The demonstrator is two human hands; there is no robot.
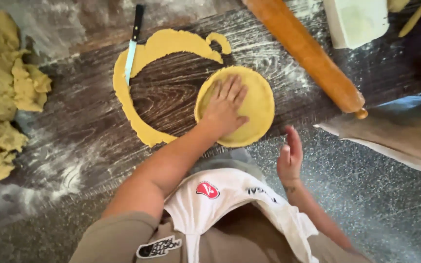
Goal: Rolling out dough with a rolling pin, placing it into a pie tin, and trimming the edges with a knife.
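Two hands, both open: left (pixel 225 108) flat on one dough disc (pixel 257 104), right (pixel 290 156) empty beside it

Kitchen, floured table (pixel 93 122), rolling pin (pixel 308 53), dough heap (pixel 1 92)

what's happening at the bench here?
A person is working yellow dough on a floured wooden table. The left hand presses flat on a round dough disc. The right hand hovers open beside the table edge, holding nothing. A curved strip of trimmed dough lies left of the disc with a knife across it. A rolling pin lies to the right and a dough pile sits far left.
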